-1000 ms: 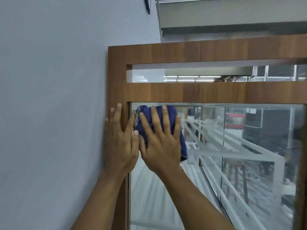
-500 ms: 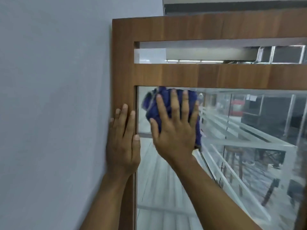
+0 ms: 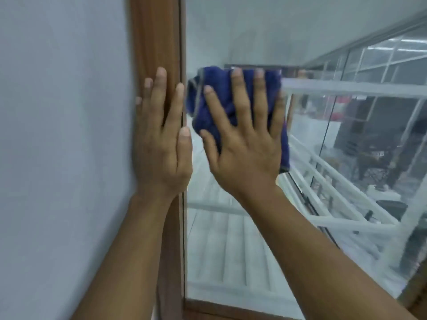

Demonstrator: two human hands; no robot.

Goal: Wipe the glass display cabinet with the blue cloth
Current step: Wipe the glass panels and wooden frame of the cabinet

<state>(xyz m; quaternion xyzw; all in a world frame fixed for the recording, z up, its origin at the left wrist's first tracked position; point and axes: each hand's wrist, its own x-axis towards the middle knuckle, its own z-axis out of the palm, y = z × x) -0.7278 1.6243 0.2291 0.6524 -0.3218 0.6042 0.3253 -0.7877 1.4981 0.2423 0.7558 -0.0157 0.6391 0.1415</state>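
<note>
A glass display cabinet stands against the wall, with a brown wooden frame and a large glass pane. My right hand lies flat, fingers spread, pressing a folded blue cloth against the glass near the pane's left edge. Most of the cloth is under the palm; its top and left side show. My left hand rests flat on the frame's left upright, fingers together, holding nothing.
A plain grey wall fills the left side, flush with the cabinet. Glass shelves and white supports show inside the cabinet, with reflections of a room at right. The frame's bottom rail runs along the lower edge.
The view has dropped, so the frame's top rails are out of sight and the bottom rail shows. My right hand has slid down the glass with the cloth. My left hand stays on the frame.
</note>
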